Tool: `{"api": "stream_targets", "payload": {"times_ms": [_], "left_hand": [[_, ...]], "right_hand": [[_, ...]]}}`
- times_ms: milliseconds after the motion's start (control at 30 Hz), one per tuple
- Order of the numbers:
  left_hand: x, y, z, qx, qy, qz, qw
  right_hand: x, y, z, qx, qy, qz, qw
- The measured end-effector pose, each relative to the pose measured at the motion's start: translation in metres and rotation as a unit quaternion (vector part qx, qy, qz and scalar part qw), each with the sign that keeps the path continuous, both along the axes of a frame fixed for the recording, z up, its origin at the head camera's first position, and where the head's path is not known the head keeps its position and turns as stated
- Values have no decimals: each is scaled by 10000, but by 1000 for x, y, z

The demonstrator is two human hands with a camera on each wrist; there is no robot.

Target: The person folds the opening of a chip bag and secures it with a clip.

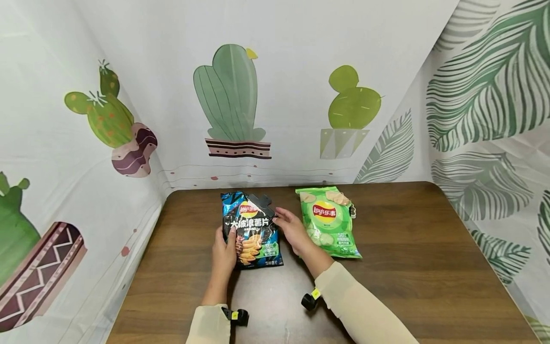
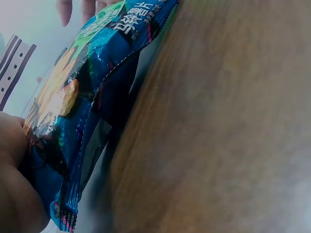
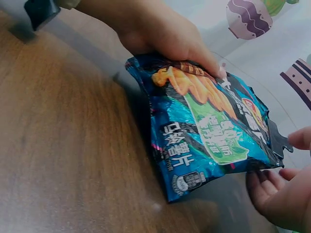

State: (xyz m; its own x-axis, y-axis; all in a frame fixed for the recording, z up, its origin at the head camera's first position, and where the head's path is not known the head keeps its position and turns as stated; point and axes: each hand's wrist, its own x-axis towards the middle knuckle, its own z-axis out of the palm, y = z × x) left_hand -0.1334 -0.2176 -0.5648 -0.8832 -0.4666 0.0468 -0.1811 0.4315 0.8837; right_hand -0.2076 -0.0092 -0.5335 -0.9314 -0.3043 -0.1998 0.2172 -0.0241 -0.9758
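Note:
A blue-and-black bag of chips (image 1: 253, 243) stands slightly lifted off the table, its front towards me. My left hand (image 1: 224, 251) grips its left edge, the thumb lying on the front. Across the bag's upper right corner sits a black clip (image 1: 262, 204). Close beside that clip and the bag's right edge is my right hand (image 1: 294, 231). In the right wrist view the right thumb (image 3: 301, 138) is by the clip's end, while the other fingers spread near the bag's lower side, loosely bent. Whether they touch the bag I cannot tell.
A green bag of chips (image 1: 324, 224) lies to the right, just past my right hand, with a small pale object (image 1: 353, 211) at its right edge. The brown wooden table (image 1: 408, 267) ends at a cactus-printed cloth (image 1: 296, 95) behind.

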Motion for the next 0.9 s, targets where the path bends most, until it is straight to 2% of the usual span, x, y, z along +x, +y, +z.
{"api": "stream_targets", "payload": {"times_ms": [300,533,900], "left_hand": [[-8,-9,8,-99,-139,6,9999],[-17,-17,7,-213,-201,113,9995],[-24,-26,6,-50,-323,188,9993]], "right_hand": [[12,-6,-4,461,-129,354,9982],[17,-9,-6,368,-151,454,9982],[25,-13,-11,416,-20,448,9981]]}}
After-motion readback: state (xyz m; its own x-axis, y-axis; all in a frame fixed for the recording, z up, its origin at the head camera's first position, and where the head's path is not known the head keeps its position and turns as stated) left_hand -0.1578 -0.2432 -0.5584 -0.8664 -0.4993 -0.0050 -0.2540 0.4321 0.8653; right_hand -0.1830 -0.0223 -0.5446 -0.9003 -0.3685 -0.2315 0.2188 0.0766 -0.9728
